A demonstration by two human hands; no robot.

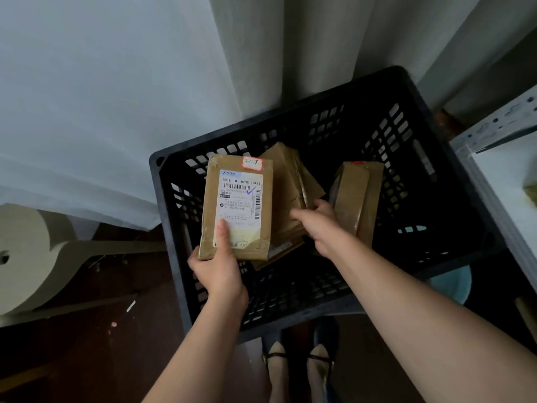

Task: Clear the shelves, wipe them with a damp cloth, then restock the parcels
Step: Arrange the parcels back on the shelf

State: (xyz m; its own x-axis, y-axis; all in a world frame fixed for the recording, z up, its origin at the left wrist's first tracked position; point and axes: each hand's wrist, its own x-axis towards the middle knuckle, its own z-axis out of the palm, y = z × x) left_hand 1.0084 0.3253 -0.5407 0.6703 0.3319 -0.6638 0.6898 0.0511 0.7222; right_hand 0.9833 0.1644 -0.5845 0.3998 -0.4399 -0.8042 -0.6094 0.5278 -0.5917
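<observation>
A black slatted plastic crate [436, 181] stands on the floor in front of me with brown parcels inside. My left hand [218, 269] grips the bottom of a brown parcel [247, 239] with a white shipping label and a red-edged sticker, thumb on the label, holding it upright over the crate's left side. My right hand [319, 225] reaches into the crate and holds the lower edge of a stack of flat brown parcels [287, 181]. Further right, two more brown parcels [357, 196] lean upright in the crate.
A white metal shelf [505, 181] with a perforated post stands at the right edge, next to the crate. Pale curtains [116, 97] hang behind. A large pale roll [26, 251] lies on the dark floor at left. My feet [299, 365] are just below the crate.
</observation>
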